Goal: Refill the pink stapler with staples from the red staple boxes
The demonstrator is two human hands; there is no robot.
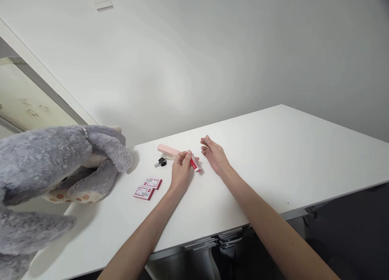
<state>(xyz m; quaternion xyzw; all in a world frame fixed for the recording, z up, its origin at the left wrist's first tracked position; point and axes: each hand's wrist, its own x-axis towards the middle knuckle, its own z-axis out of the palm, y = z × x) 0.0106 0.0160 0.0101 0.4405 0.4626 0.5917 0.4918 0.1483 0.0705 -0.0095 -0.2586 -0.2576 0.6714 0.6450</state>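
My left hand [180, 169] grips a small red-and-white cardboard box [195, 163] between thumb and fingers, tilted just above the white table. To its right, my right hand [215, 153] is raised, palm turned toward the box. Its thumb and index fingertip are close together, with a tiny greyish spot between them too small to name; the other fingers are curled. Behind my left hand lies a pink stapler [168, 150], its near end partly hidden by the hand. Left of that hand, two flat red-and-white boxes [143, 193] lie together, small grey strips on their tops.
A key with a black head [161, 162] lies beside the stapler. A large grey plush toy [57, 158] covers the table's left end. The white table [273, 158] runs along a pale wall [194, 61] at the back. Dark folded chair parts [226, 239] show below the front edge.
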